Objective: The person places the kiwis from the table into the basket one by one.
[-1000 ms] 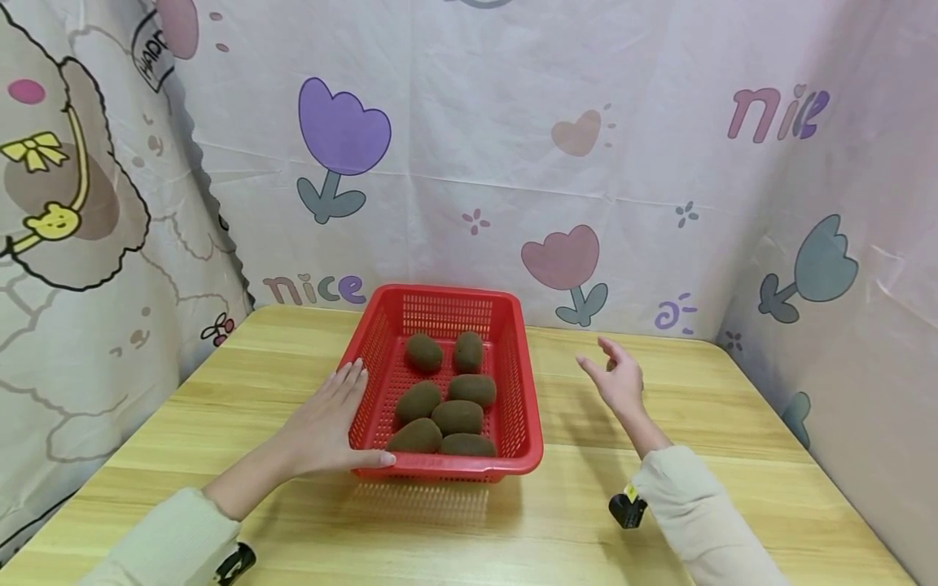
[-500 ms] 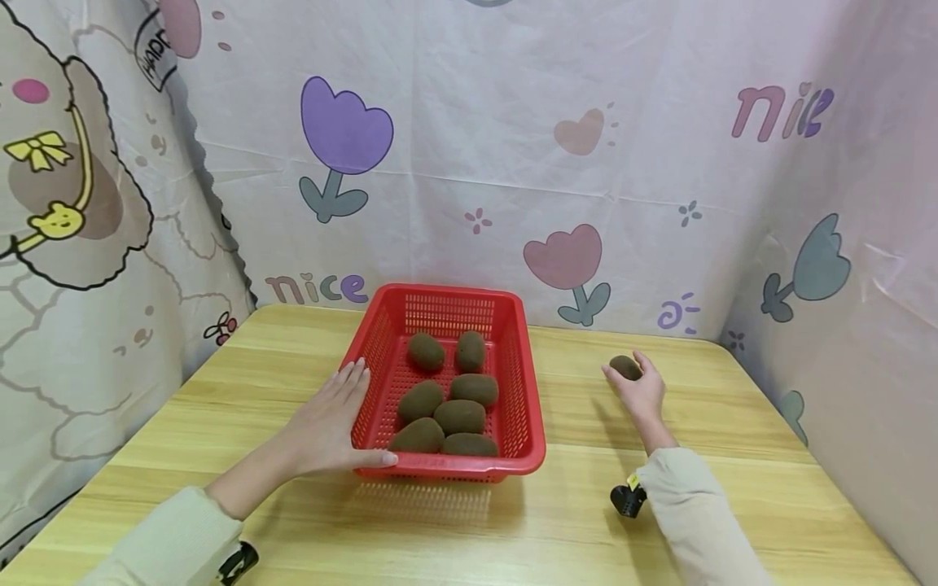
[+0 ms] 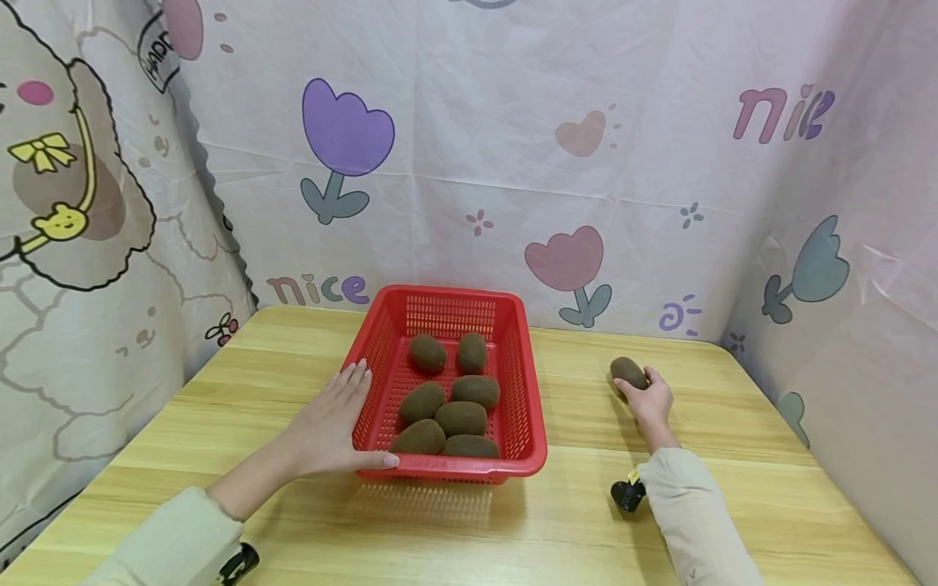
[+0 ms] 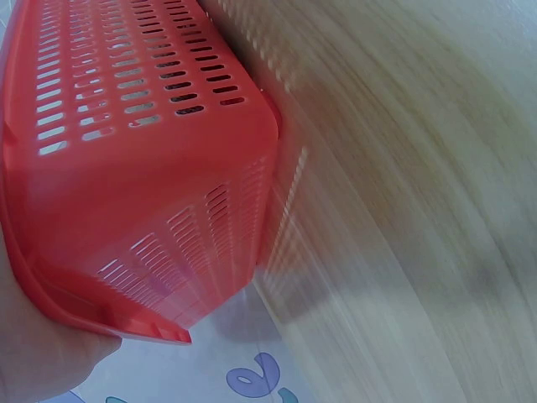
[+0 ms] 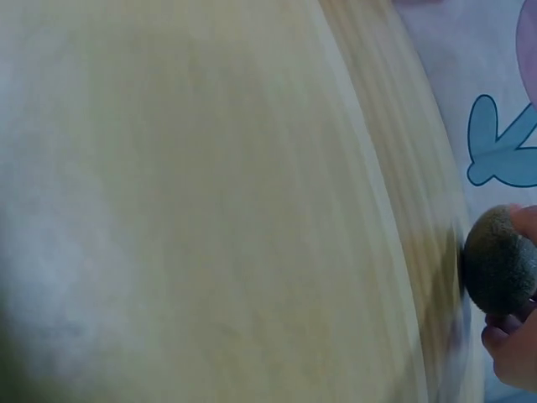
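Left hand (image 3: 326,431): laid flat with straight fingers against the left wall of the red basket (image 3: 524,423), thumb along its near rim. The basket stands mid-table on the wooden table (image 3: 293,382) and holds seven brown kiwis (image 3: 460,417), lying in loose pairs. Right of the basket, well apart from it, the right hand (image 3: 648,403) rests on the table with its fingers curled around a single kiwi (image 3: 628,372). Patterned cloth (image 3: 513,146) forms the backdrop.

Left hand (image 3: 326,427) flat, right hand (image 3: 648,403) curled
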A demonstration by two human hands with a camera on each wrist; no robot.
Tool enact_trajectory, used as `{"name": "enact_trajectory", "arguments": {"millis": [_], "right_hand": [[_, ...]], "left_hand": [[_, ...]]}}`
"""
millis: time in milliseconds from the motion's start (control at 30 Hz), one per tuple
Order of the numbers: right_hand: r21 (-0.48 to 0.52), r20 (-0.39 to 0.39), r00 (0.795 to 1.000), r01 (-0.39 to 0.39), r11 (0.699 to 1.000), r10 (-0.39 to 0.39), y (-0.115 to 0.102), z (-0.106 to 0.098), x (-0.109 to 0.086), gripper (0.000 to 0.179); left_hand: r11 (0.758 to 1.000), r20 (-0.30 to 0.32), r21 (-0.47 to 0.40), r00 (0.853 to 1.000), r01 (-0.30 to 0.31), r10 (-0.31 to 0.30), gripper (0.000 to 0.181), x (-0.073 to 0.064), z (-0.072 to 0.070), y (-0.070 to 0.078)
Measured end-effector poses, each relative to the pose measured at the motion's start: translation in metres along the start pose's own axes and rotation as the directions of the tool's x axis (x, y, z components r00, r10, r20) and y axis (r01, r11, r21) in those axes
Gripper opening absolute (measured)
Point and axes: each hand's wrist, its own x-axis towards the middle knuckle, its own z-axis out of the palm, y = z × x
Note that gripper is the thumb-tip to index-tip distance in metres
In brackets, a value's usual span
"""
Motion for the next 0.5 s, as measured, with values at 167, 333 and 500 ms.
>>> {"name": "enact_trajectory", "arguments": {"millis": [167, 333, 500], "right_hand": [[-0.011, 0.007, 1.0, -0.011, 1.0, 0.011, 0.0009, -0.0001, 0.0005, 0.061], [0.011, 0.008, 1.0, -0.02, 1.0, 0.02, 0.0016, -0.0021, -0.0004, 0.061], [0.01, 0.027, 0.999, -0.024, 1.0, 0.024, 0.0037, -0.0042, -0.0013, 0.06]], "left_hand": [[1.0, 0.001, -0.002, 1.0, 0.001, -0.001, 0.116, -0.0003, 0.0004, 0.0], [1.0, 0.003, -0.005, 1.0, 0.007, -0.007, 0.116, -0.0001, 0.0003, -0.0002], [1.0, 0.007, -0.006, 1.0, 0.009, -0.009, 0.116, -0.0002, 0.0006, -0.0004]]}}
